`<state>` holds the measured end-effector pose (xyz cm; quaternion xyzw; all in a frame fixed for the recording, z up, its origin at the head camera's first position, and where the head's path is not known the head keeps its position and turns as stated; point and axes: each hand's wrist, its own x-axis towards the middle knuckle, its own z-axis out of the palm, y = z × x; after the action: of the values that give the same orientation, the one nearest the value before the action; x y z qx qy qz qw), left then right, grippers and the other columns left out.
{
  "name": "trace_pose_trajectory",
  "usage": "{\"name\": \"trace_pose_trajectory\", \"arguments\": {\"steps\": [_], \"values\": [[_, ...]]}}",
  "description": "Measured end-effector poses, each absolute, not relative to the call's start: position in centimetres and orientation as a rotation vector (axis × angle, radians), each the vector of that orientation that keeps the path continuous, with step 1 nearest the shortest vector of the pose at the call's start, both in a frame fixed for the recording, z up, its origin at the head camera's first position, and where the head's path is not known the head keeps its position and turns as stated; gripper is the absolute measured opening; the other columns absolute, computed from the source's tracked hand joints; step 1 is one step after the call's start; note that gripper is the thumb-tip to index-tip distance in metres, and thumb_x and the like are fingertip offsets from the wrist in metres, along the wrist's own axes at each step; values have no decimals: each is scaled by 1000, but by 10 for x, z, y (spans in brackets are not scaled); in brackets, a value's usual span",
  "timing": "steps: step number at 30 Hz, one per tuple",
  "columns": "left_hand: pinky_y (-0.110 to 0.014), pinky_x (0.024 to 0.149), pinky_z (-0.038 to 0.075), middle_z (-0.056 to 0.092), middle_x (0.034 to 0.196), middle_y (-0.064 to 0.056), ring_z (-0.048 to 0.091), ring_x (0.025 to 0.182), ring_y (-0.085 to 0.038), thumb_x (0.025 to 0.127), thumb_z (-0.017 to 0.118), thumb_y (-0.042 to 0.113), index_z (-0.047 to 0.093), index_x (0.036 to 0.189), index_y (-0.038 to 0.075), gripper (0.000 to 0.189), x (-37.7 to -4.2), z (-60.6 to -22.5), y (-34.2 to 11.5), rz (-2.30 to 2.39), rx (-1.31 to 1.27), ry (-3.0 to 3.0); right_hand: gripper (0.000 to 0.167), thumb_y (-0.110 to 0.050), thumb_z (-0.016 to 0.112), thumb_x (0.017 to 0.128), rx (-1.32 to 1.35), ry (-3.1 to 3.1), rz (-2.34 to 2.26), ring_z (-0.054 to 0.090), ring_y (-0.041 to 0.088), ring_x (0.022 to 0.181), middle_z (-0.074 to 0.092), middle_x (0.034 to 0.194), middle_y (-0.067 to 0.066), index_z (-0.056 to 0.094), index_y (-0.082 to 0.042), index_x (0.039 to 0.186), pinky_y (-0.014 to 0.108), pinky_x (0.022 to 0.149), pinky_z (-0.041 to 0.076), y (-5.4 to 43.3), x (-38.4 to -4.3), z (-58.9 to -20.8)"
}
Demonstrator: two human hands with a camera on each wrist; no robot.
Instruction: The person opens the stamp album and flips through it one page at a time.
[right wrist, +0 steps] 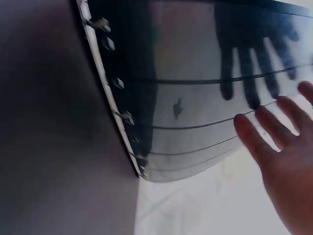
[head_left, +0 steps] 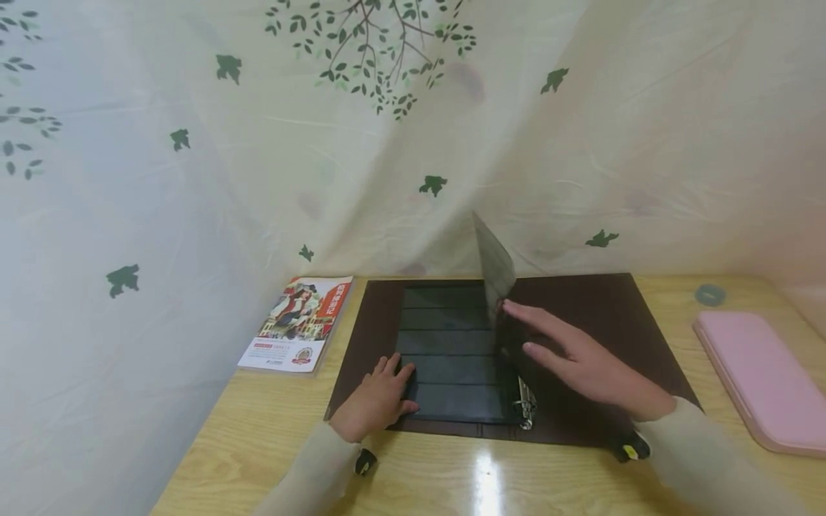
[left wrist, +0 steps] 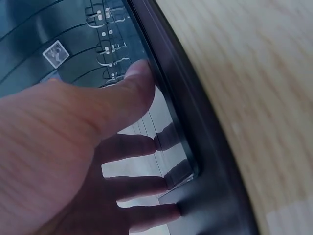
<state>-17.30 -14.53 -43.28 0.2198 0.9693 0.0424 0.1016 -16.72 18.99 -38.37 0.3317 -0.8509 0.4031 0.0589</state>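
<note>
A dark brown ring binder (head_left: 584, 308) lies spread on the table, with black pages (head_left: 452, 369) divided into strip pockets on its left side. One page (head_left: 493, 258) stands nearly upright over the metal rings (head_left: 525, 405). My right hand (head_left: 581, 362) is just right of that page, fingers extended; in the right wrist view its fingertips are right at the glossy page (right wrist: 190, 103). My left hand (head_left: 374, 398) rests at the lower left edge of the pages, thumb and fingers spread (left wrist: 58, 147). A small white-bordered square picture (left wrist: 56, 54) shows near the left thumb.
Left of the binder lies a booklet (head_left: 300, 322) with a colourful cover. A pink case (head_left: 764, 376) sits on the right of the wooden table (head_left: 226, 437), with a small bluish ring-shaped item (head_left: 710, 294) behind it. A leaf-patterned cloth (head_left: 361, 165) hangs along the back.
</note>
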Motion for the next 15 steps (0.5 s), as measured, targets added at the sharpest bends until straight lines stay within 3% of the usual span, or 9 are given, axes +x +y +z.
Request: {"name": "trace_pose_trajectory", "arguments": {"steps": [6,10,15], "values": [[-54,96,37,32,146,-23,32,131,-44,89,64,40,45,140,7,63,-175,-430,-151,168,714,2838,52,-20,67,90,965,-2707,1071,38,23,129,40,145,-2,49,-19,139,47,97,37,180,-170,-406],[-47,99,37,40,141,-22,40,127,-39,94,61,27,49,136,4,50,-181,-427,-162,262,796,2838,50,-16,71,86,964,-2739,1044,39,25,126,43,143,2,56,-15,133,51,95,37,179,-169,-415],[-44,99,38,48,135,-17,47,123,-30,101,46,19,46,136,1,40,-191,-427,-172,485,752,2903,46,-15,72,85,1010,-2766,1029,38,29,126,44,141,7,60,-13,129,53,95,36,174,-169,-419]]}}
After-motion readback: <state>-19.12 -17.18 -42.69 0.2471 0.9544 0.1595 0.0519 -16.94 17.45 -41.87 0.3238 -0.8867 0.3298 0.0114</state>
